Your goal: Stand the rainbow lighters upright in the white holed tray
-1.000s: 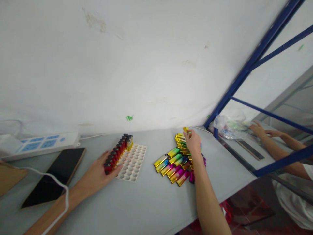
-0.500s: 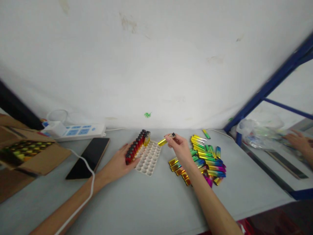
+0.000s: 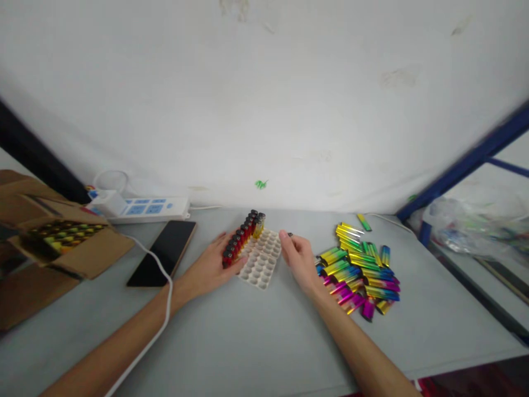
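Observation:
A white tray (image 3: 259,270) with rows of round holes lies on the table. Along its left side, red and yellow lighters (image 3: 239,240) with dark tops stand upright in a row. My left hand (image 3: 215,262) is curled round the near left end of this row, its thumb at the tray's front edge. Just right of the tray, my right hand (image 3: 298,256) pinches a lighter (image 3: 290,235); only its dark tip shows, and the fingers hide the rest. To the right of that hand lies a loose pile of shiny lighters (image 3: 351,270) in gold, green, blue and magenta.
An open cardboard box (image 3: 88,259) packed with yellow-topped items stands at the left. Beside it lie a dark phone (image 3: 163,253), a white power strip (image 3: 152,208) and a white cable (image 3: 167,298). Blue shelf bars (image 3: 458,160) and clear plastic bags (image 3: 450,226) are at the right.
My right hand has turned, so the gold body of its lighter no longer shows. The view has shifted, and the other person's hand at the far right is out of sight. My left hand stays at the row.

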The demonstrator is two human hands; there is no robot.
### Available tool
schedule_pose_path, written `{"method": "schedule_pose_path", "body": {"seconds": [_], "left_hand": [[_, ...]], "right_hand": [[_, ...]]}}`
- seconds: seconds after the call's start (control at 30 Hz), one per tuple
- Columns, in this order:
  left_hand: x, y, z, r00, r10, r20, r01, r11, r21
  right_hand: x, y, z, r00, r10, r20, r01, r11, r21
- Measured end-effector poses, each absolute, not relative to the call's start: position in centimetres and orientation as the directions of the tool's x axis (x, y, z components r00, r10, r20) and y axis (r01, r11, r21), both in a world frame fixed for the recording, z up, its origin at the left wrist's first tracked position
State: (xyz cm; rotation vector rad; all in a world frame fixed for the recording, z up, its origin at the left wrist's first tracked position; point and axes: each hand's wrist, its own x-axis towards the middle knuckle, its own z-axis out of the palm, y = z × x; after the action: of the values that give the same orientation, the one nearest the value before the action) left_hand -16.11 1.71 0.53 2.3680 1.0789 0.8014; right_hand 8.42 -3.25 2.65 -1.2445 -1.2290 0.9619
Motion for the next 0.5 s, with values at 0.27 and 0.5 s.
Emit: {"method": "schedule_pose_path", "body": {"seconds": [0.27,0.5], "left_hand": [[-16.1,1.7,0.9,0.525,0.789,0.321,0.538,-0.599,0.593],[-16.0,1.7,0.7,0.530,0.787,0.317,0.540,-0.601,0.589]], "right_hand": [[8.1,-2.5,1.1,0.269,0.957,0.107,0.218,0.048,-0.975],[8.4,-2.3,0.8,0.269,0.954,0.134,0.238,0.069,-0.969]]}}
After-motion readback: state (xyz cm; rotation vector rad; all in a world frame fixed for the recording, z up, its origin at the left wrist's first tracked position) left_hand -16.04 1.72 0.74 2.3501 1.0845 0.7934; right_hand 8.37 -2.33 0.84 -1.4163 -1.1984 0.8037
